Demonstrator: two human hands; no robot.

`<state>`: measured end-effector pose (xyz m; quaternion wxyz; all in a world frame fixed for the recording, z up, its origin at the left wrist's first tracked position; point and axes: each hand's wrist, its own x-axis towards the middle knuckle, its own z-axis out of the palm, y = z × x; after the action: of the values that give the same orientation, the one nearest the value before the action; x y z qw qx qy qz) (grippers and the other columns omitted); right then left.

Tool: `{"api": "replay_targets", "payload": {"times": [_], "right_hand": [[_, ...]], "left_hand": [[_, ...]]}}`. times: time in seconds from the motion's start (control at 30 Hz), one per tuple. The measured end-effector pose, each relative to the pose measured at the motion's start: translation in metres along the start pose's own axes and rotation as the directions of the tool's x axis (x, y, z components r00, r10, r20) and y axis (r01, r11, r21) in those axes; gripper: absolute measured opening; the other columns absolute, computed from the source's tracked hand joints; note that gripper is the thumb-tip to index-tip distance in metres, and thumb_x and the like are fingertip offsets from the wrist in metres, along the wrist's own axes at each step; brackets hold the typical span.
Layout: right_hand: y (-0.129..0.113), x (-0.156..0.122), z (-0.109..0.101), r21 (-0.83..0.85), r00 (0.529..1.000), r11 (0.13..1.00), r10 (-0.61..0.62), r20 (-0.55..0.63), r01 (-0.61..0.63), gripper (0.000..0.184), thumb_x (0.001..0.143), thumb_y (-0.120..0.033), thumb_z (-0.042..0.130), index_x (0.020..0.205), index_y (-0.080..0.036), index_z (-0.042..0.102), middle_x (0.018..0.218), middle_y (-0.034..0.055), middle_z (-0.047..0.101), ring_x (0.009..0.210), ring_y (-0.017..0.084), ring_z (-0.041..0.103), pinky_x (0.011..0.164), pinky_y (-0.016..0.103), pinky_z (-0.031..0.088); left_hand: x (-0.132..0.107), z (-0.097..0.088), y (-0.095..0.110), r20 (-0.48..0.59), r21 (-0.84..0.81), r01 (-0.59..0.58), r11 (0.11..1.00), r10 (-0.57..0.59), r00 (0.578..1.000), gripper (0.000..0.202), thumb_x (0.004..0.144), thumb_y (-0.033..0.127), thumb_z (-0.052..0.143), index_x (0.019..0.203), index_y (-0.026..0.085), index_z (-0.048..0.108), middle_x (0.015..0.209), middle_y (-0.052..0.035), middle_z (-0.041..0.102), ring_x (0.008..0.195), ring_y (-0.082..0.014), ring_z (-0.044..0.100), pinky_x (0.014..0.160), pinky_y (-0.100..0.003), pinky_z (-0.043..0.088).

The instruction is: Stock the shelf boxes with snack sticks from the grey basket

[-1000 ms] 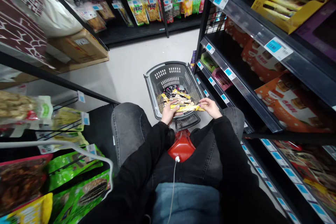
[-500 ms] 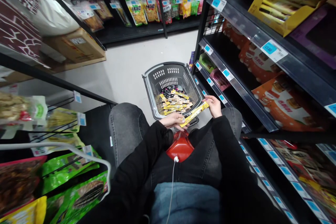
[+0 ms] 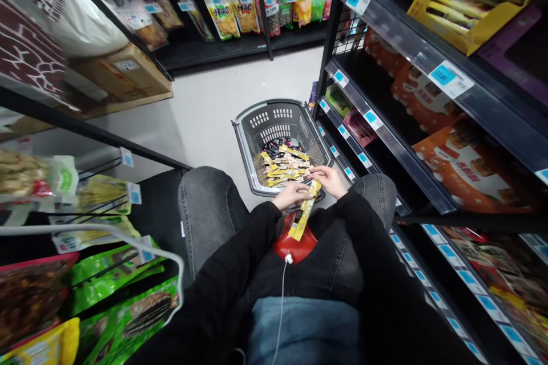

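Between my knees, my left hand (image 3: 292,195) and my right hand (image 3: 330,181) meet over the near rim of a grey shopping basket (image 3: 247,155). Both have their fingers closed on a long yellow stick packet (image 3: 304,214). Its lower end slants down toward my lap, while my right fingers pinch near the top. Fingers hide part of that upper end. Inside the basket lies a loose pile of yellow and pale stick packets (image 3: 285,168), with several dark ones (image 3: 278,147) at the far side.
A red object (image 3: 299,248) with a white cable sits in my lap. Shelves with price tags (image 3: 449,78) and an open yellow carton (image 3: 454,34) rise on my right. Bagged snacks (image 3: 128,319) hang at left. A cardboard box (image 3: 124,77) stands beyond the grey floor (image 3: 205,91).
The packet has swung from lying slanted across toward the right to pointing down at my lap. My right hand has moved left, close beside my left hand.
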<state>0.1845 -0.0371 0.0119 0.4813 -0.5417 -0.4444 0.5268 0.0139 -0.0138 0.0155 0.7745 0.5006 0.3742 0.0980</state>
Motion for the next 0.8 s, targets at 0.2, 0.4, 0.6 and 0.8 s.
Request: {"api": "replay_targets", "payload": {"times": [0.2, 0.4, 0.6, 0.8], "right_hand": [[0.003, 0.003, 0.008, -0.065, 1.000, 0.998, 0.021, -0.006, -0.021, 0.028, 0.061, -0.036, 0.068, 0.079, -0.016, 0.063, 0.079, 0.0031, 0.066, 0.074, 0.017, 0.061, 0.069, 0.029, 0.049], [0.007, 0.005, -0.001, -0.089, 0.984, 0.995, 0.022, -0.178, -0.038, 0.025, 0.063, -0.039, 0.064, 0.069, -0.015, 0.062, 0.068, 0.0017, 0.061, 0.065, 0.015, 0.055, 0.060, 0.025, 0.044], [0.014, 0.011, -0.024, 0.084, 0.930, 0.995, 0.077, -0.361, -0.050, 0.027, 0.062, -0.041, 0.066, 0.069, -0.015, 0.061, 0.058, -0.0017, 0.054, 0.051, 0.010, 0.047, 0.048, 0.022, 0.039], [0.023, 0.019, -0.038, 0.110, 0.897, 0.988, 0.142, -0.420, -0.105, 0.029, 0.057, -0.041, 0.068, 0.066, -0.014, 0.061, 0.054, -0.0018, 0.054, 0.044, 0.008, 0.043, 0.039, 0.021, 0.037]], "left_hand": [[0.002, -0.001, 0.001, -0.114, -0.019, -0.010, 1.000, 0.007, 0.993, 0.027, 0.057, 0.030, 0.074, 0.075, 0.011, 0.064, 0.060, -0.0005, 0.065, 0.058, -0.0136, 0.059, 0.055, -0.023, 0.046], [0.003, -0.002, -0.005, 0.065, -0.050, -0.021, 0.999, 0.024, 0.998, 0.044, 0.047, 0.015, 0.078, 0.087, 0.011, 0.063, 0.069, -0.0003, 0.068, 0.067, -0.0144, 0.063, 0.069, -0.026, 0.049], [-0.004, 0.000, -0.005, 0.290, -0.018, 0.181, 0.983, -0.168, 0.942, 0.034, 0.052, 0.021, 0.076, 0.083, 0.012, 0.066, 0.077, -0.0035, 0.070, 0.074, -0.0195, 0.066, 0.069, -0.028, 0.051], [-0.007, -0.010, 0.002, 0.298, -0.091, 0.197, 0.976, -0.162, 0.941, 0.035, 0.049, 0.015, 0.077, 0.082, 0.013, 0.065, 0.078, -0.0039, 0.071, 0.075, -0.0193, 0.066, 0.071, -0.029, 0.052]]}}
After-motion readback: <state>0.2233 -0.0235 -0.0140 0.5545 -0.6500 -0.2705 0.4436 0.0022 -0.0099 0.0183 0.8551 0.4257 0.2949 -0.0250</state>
